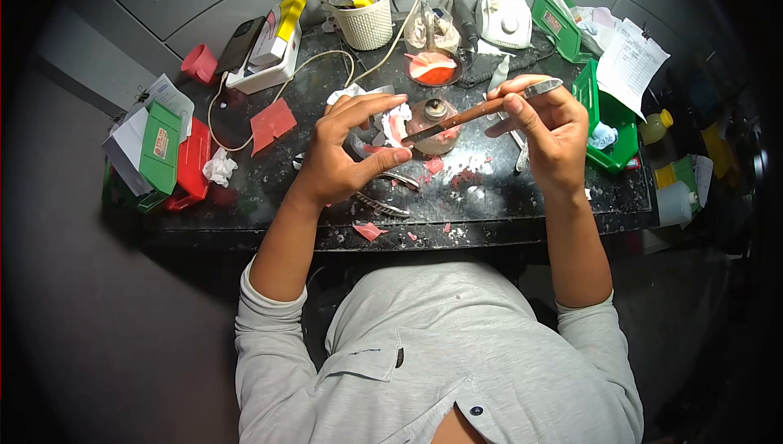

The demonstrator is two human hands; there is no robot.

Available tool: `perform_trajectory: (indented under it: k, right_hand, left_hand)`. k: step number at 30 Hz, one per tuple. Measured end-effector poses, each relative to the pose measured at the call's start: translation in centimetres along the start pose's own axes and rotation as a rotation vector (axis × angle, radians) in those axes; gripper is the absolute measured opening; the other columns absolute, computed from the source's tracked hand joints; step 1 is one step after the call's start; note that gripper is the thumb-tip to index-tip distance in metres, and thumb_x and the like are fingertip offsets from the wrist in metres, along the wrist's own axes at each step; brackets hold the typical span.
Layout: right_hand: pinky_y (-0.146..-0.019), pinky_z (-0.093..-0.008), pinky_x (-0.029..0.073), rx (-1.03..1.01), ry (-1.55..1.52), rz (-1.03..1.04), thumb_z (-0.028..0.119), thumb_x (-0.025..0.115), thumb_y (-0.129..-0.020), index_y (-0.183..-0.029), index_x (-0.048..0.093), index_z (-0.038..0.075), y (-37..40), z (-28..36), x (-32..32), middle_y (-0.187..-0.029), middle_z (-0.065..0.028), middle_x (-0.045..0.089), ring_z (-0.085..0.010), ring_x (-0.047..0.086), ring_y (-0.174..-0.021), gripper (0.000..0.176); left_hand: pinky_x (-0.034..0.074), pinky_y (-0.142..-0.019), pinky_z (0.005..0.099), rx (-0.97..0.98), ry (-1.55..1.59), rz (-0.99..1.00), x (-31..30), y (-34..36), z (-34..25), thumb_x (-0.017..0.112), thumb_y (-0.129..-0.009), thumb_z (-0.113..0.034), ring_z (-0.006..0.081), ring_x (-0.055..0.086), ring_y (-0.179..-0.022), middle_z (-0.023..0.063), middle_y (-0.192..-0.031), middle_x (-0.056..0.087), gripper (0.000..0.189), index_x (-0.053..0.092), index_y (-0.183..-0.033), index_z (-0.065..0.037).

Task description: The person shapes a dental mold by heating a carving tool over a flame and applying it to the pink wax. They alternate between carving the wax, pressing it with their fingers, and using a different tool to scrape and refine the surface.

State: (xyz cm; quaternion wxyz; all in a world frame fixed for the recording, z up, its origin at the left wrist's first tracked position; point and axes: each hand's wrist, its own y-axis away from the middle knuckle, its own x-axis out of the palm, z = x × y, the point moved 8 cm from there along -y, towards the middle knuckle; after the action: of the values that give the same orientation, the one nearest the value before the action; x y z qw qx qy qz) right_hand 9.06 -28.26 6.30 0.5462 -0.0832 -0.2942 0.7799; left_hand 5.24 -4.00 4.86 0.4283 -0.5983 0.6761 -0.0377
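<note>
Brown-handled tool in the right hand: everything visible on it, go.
The brown-handled tool is slim and straight, its handle wood-like. A narrow dark blade extends from one end; a broader, silvery, metal-looking tip shows at the other. The right hand grips it near the silvery end. It slants, blade lower, crossing in front of the glass burner in this view. The blade points at the pink-and-white piece in the left hand; contact is unclear.

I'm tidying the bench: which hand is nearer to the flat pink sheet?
Left. The left hand is to the right of the pink sheet; the right hand is much farther right, past the burner.
</note>
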Motion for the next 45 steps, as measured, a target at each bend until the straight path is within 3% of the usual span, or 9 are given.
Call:
perform_trajectory:
  k: [4,6,19,22,24,27,45]
  right_hand:
    - [-0.071,-0.0335,0.067,0.041,-0.001,-0.049,0.003,0.067,-0.099,-0.109,0.066,-0.006,-0.1,-0.6,0.1,-0.103,-0.0169,0.073,-0.0224,0.075,-0.094,0.014]
    - [-0.07,-0.0334,0.067,0.052,0.011,-0.079,0.003,0.068,-0.099,-0.109,0.067,-0.006,0.0,-0.6,-0.1,-0.103,-0.0167,0.073,-0.0221,0.075,-0.094,0.014]
    - [-0.069,-0.0325,0.067,0.073,-0.03,-0.046,0.005,0.069,-0.098,-0.107,0.068,-0.006,-0.1,-0.6,0.0,-0.1,-0.0149,0.074,-0.0211,0.074,-0.093,0.014]
    - [-0.069,-0.0327,0.067,0.075,-0.008,-0.079,0.005,0.069,-0.099,-0.107,0.068,-0.006,-0.1,-0.8,0.0,-0.1,-0.0151,0.074,-0.021,0.074,-0.093,0.014]
    - [-0.069,-0.0328,0.067,0.075,0.001,-0.09,0.006,0.069,-0.099,-0.107,0.068,-0.005,0.0,-0.8,-0.2,-0.1,-0.0151,0.074,-0.0209,0.075,-0.092,0.014]
    - [-0.069,-0.0333,0.067,0.096,-0.038,-0.026,0.006,0.069,-0.099,-0.107,0.068,-0.005,0.0,-1.0,0.0,-0.1,-0.0152,0.074,-0.0211,0.075,-0.092,0.014]
    - [-0.07,-0.0341,0.067,0.125,-0.04,-0.122,0.008,0.069,-0.099,-0.107,0.068,-0.004,-0.1,-1.2,-1.0,-0.1,-0.0149,0.073,-0.0212,0.074,-0.091,0.015]
  left_hand:
    - [0.048,-0.081,0.0335,-0.006,0.019,0.011,0.1,0.1,0.0,0.09,-0.074,-0.034,0.0205,0.057,-0.088,0.0121,-0.124,0.072,0.064,0.072,-0.129,-0.008]
    - [0.046,-0.087,0.031,-0.02,0.015,0.054,0.4,0.1,0.0,0.088,-0.076,-0.025,0.0184,0.056,-0.097,0.0111,-0.132,0.07,0.063,0.069,-0.132,-0.005]
    - [0.046,-0.091,0.031,-0.061,0.019,0.088,0.4,0.1,0.2,0.089,-0.077,-0.027,0.0185,0.059,-0.104,0.011,-0.131,0.07,0.065,0.068,-0.134,-0.004]
    - [0.046,-0.096,0.0362,0.029,0.025,0.05,0.5,0.1,-0.2,0.09,-0.074,-0.035,0.0242,0.063,-0.099,0.0121,-0.124,0.073,0.065,0.07,-0.13,-0.007]
    - [0.044,-0.102,0.0381,-0.03,0.049,0.084,0.7,0.1,-0.1,0.089,-0.075,-0.033,0.0268,0.064,-0.108,0.013,-0.127,0.072,0.064,0.07,-0.13,-0.007]
    - [0.044,-0.102,0.0381,0.037,0.048,0.05,0.5,0.0,-0.2,0.089,-0.075,-0.033,0.0263,0.064,-0.107,0.0129,-0.126,0.072,0.064,0.07,-0.13,-0.006]
    - [0.045,-0.097,0.0363,0.008,0.072,0.075,0.6,0.1,-0.2,0.09,-0.074,-0.032,0.0249,0.063,-0.102,0.0134,-0.125,0.073,0.065,0.07,-0.13,-0.006]
